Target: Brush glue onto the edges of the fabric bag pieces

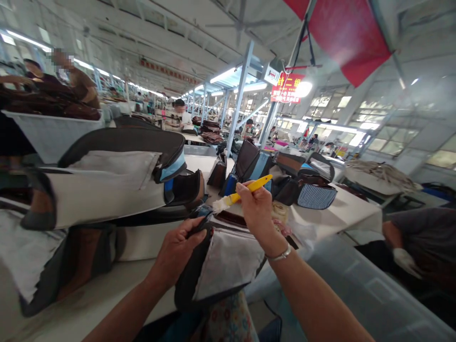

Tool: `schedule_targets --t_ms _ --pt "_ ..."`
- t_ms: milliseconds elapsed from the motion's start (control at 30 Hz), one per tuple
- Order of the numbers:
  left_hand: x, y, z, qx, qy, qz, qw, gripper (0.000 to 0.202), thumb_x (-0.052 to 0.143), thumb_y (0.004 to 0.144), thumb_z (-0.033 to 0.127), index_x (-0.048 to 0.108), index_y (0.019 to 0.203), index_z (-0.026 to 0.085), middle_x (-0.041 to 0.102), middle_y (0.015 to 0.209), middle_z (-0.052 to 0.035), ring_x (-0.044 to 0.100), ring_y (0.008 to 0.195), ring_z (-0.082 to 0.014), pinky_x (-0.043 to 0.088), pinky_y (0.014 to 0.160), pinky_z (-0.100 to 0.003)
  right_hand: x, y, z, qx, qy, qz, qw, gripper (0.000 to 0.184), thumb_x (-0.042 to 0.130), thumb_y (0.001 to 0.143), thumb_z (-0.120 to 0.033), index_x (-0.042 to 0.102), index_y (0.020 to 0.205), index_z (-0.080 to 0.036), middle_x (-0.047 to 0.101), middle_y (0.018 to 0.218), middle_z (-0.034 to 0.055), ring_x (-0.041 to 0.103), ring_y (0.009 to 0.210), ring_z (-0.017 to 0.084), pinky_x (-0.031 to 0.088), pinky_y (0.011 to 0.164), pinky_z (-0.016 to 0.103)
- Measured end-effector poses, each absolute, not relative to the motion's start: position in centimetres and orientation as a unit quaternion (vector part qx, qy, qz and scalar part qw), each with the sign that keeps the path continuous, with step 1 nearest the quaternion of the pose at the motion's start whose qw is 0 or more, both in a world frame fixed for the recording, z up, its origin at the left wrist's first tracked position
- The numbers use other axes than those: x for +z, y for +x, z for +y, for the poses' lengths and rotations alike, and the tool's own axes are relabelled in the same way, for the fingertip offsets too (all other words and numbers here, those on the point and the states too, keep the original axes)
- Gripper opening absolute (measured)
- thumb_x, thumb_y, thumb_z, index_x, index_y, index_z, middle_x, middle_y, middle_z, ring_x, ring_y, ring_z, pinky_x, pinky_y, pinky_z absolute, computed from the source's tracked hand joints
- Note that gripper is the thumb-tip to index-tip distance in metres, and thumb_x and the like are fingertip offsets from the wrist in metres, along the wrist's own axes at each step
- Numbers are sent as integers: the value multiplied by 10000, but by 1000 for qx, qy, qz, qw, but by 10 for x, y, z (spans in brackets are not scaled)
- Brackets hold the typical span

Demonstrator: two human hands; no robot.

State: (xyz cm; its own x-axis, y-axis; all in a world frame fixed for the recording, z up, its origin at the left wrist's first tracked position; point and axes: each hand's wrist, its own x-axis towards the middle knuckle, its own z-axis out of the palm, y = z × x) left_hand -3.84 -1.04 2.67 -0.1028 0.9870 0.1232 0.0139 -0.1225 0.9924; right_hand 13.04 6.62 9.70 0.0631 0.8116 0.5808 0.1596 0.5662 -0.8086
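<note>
Large factory hall, white sloped ceiling with a fan, rows of lit tube lights, grey steel posts, red sign, red cloth hanging overhead, bright windows along the right wall, long white worktables.

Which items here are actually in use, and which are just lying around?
In use:
- right hand gripping yellow brush
- left hand gripping dark panel with white lining

Lying about:
- stacked panels on the table
- bags behind
- co-worker's gloved hand, at right
</note>
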Motion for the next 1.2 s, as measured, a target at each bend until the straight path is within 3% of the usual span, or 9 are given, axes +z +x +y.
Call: schedule_targets --t_ms 167,333,467,600,767,900,1000,1100,1200 --pt "25 -39 -12 549 500 491 456 505 691 779 441 667 1226 207 709 1200 -64 675 1044 -284 521 905 -372 99 128 58 216 -376 -690 580 259 599 884 -394 630 756 -171 563 611 -24 522 552 126 391 538 233" --pt "21 -39 -10 552 477 508 457 534 705 763 458 664 1223 189 728 1150 -78 687 1008 -287 535 875 -372 101 127 52 155 -356 -694 606 263 548 940 -377 612 778 -179 565 638 -23 530 579 117 403 576 226" --pt "18 -39 -9 545 493 506 450 561 699 761 478 653 1241 191 719 1173 -82 678 1040 -297 535 888 -388 97 127 47 96 -309 -784 530 218 530 942 -312 606 783 -183 590 660 -11 539 567 111 402 580 226" --pt "16 -39 -7 548 505 516 423 554 700 759 478 658 1224 180 728 1149 -88 670 1062 -301 518 931 -408 93 128 44 69 -310 -774 547 226 501 969 -317 599 809 -190 607 689 0 561 582 113 412 582 225" --pt "14 -43 -4 515 567 540 347 492 623 810 495 663 1208 209 700 1210 -67 653 1095 -282 504 942 -384 89 132 48 8 -278 -829 485 214 505 958 -301 604 803 -193 648 750 29 608 680 146 446 676 259" --pt "1 -55 -4 469 580 640 183 483 639 765 534 679 1136 227 714 1005 -47 670 925 -260 518 867 -371 100 166 50 89 -355 -683 632 207 551 950 -364 607 840 -198 588 669 -17 548 587 122 423 578 242" --pt "-11 -64 -5 464 500 722 116 666 698 669 601 606 1197 204 663 926 -45 649 780 -248 543 771 -390 108 206 37 175 -354 -533 748 219 628 902 -415 601 868 -201 532 607 -56 496 514 99 411 513 220" --pt "-22 -73 -8 471 443 757 94 844 713 615 663 488 1310 239 603 1178 -80 655 834 -265 562 799 -431 102 240 13 211 -351 -447 795 224 715 829 -399 608 843 -203 496 560 -82 478 487 85 461 544 222" --pt "-35 -82 -14 452 455 761 98 920 691 610 703 368 1390 338 506 1387 -70 597 1121 -375 515 948 -512 82 259 -16 265 -364 -377 809 237 793 754 -357 634 824 -197 505 564 -90 449 484 59 493 582 203"
